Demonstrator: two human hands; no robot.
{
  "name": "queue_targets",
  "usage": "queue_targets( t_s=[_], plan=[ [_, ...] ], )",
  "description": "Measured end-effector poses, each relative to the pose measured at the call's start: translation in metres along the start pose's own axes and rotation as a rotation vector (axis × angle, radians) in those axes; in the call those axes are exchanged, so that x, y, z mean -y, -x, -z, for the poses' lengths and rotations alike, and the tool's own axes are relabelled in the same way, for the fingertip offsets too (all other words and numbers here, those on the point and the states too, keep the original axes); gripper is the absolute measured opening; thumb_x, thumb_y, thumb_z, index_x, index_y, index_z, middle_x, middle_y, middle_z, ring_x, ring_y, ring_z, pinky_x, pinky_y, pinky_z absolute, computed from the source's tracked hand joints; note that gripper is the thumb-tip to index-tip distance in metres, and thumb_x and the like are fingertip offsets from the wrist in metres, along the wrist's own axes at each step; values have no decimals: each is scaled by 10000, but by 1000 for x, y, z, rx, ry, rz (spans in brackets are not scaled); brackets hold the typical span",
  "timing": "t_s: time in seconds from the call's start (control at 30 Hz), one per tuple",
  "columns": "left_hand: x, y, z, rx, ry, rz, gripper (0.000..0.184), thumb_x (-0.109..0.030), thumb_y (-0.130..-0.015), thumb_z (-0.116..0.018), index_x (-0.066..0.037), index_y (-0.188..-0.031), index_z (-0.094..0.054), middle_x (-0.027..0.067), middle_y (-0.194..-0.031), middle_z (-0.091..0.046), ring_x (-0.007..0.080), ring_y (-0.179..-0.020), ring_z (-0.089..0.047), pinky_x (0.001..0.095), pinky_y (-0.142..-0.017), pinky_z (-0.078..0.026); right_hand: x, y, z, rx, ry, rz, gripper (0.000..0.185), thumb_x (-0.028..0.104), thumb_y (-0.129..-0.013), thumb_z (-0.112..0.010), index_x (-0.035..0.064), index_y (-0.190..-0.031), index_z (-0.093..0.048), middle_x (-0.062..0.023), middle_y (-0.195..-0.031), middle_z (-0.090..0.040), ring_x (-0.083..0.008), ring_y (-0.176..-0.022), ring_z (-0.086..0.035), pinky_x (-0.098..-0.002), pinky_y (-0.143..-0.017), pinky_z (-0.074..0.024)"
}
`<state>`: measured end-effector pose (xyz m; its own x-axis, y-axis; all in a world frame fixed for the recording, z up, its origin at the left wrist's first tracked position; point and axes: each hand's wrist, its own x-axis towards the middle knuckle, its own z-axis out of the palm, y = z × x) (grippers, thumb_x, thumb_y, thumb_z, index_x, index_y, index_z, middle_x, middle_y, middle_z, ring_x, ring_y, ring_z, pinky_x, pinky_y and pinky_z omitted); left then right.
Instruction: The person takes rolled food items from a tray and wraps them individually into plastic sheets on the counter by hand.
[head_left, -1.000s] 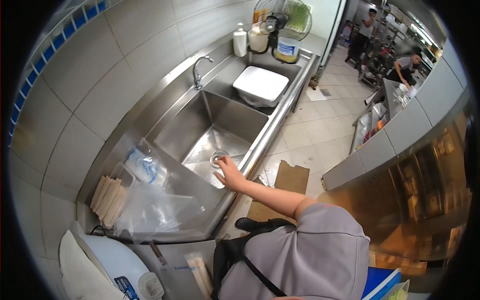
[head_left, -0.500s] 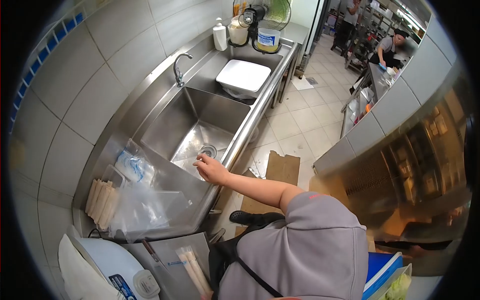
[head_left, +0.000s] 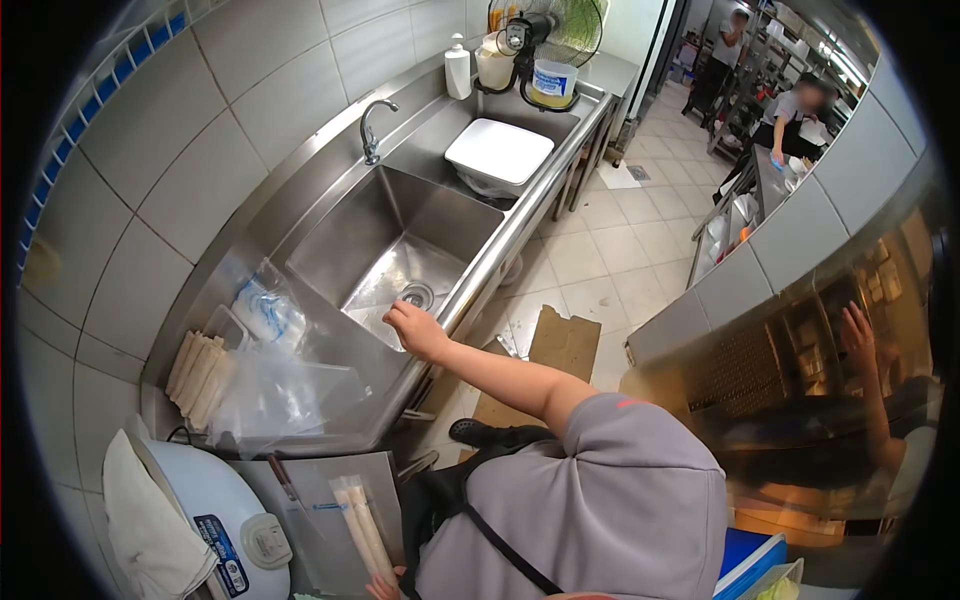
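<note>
My right hand (head_left: 415,330) hangs over the near corner of the steel sink (head_left: 345,235), close to the drain. Its fingers are bent together, and nothing shows in them. At the bottom, my left hand (head_left: 383,586) grips the lower end of a clear plastic pack of long pale rolls (head_left: 362,525); part of that hand is cut off. The pack lies over a grey flat surface (head_left: 325,555). On the steel counter, several more pale rolls (head_left: 198,378) lie side by side beside clear plastic bags (head_left: 275,400).
A faucet (head_left: 370,130) rises behind the sink. Beyond are a white-lidded container (head_left: 500,152), a pump bottle (head_left: 457,70) and a fan (head_left: 530,32). A white cloth (head_left: 150,520) drapes over a rounded pale-blue appliance (head_left: 215,500). Cardboard (head_left: 563,345) covers some floor. A co-worker (head_left: 795,110) stands far right.
My right hand's fingers have drawn closer together. More of my left hand shows on the pack. The view has shifted slightly, and a raised arm now appears reflected in the shiny metal at right.
</note>
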<state>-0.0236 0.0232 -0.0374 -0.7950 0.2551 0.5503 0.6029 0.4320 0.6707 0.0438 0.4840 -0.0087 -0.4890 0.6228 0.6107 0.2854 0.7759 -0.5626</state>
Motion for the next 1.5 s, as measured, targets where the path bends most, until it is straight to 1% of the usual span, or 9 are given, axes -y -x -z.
queue_targets(
  t_s=[0.37, 0.63, 0.8, 0.9, 1.03, 1.13, 1.3, 1.33, 1.5],
  plan=[
    [-24, -10, -25, 104, 99, -52, 208, -158, -853, -570, -32, -1018, -560, 160, -964, -563, 291, -854, -546, 398, -775, -422, 11, -1, 4, 5, 56, -121, 295, 246, -921, -499, 40, -1131, -512, -173, -1105, -483, -345, -874, -555, -404, -776, -457],
    [-27, -10, -33, 120, 123, -54, 186, -133, -840, -590, -43, -1001, -567, 152, -936, -575, 279, -816, -563, 387, -749, -436, 9, -2, 3, 25, 77, -87, 289, 218, -863, -562, 32, -1081, -524, -181, -1084, -477, -338, -875, -560, -405, -780, -466],
    [-32, -12, -38, 144, 161, -80, 176, -117, -831, -602, -50, -991, -571, 146, -919, -582, 272, -792, -573, 380, -732, -445, 4, -10, -19, -71, -25, -265, 358, 137, -785, -630, 45, -1107, -503, -191, -1092, -442, -357, -895, -542, -416, -778, -458],
    [-41, -10, -37, 170, 202, -88, 171, -108, -826, -609, -54, -984, -574, 143, -909, -586, 267, -777, -579, 376, -722, -450, 32, -52, -44, -130, -108, -166, 337, 78, -761, -612, 16, -1078, -514, -209, -1055, -455, -389, -983, -490, -427, -835, -425],
    [-48, -7, -36, 201, 304, -73, 166, -95, -819, -619, -60, -976, -577, 139, -895, -592, 261, -758, -587, 371, -709, -457, 94, -122, -104, -54, -203, 181, 170, 31, -739, -583, 37, -909, -596, -127, -887, -550, -325, -823, -503, -406, -752, -420],
    [-46, 1, -34, 152, 396, -30, 164, -85, -814, -626, -64, -970, -580, 136, -885, -597, 257, -743, -593, 366, -699, -463, 149, -159, -157, 148, -321, 305, 96, 32, -751, -590, 46, -839, -624, -109, -831, -563, -316, -836, -520, -404, -749, -436],
    [35, 76, -69, -83, 444, -16, 159, -55, -808, -629, -58, -959, -579, 133, -865, -599, 245, -750, -592, 353, -700, -465, 203, -189, -277, 343, -461, 432, 63, 49, -747, -576, 48, -762, -637, -133, -844, -590, -333, -872, -565, -422, -748, -470],
    [68, 107, -83, -142, 383, -32, 154, -37, -810, -621, -45, -957, -575, 134, -859, -595, 240, -775, -582, 344, -713, -461, 206, -192, -307, 450, -388, 404, 72, 52, -747, -573, 42, -757, -644, -150, -868, -602, -350, -872, -583, -437, -747, -477],
    [66, 127, -94, -268, 440, 38, 132, -53, -801, -628, -32, -922, -580, 137, -873, -605, 260, -814, -586, 371, -739, -467, 210, -205, -385, 625, -98, 545, 100, 115, -776, -592, 38, -800, -650, -161, -878, -604, -349, -874, -586, -425, -753, -479]
  ],
)
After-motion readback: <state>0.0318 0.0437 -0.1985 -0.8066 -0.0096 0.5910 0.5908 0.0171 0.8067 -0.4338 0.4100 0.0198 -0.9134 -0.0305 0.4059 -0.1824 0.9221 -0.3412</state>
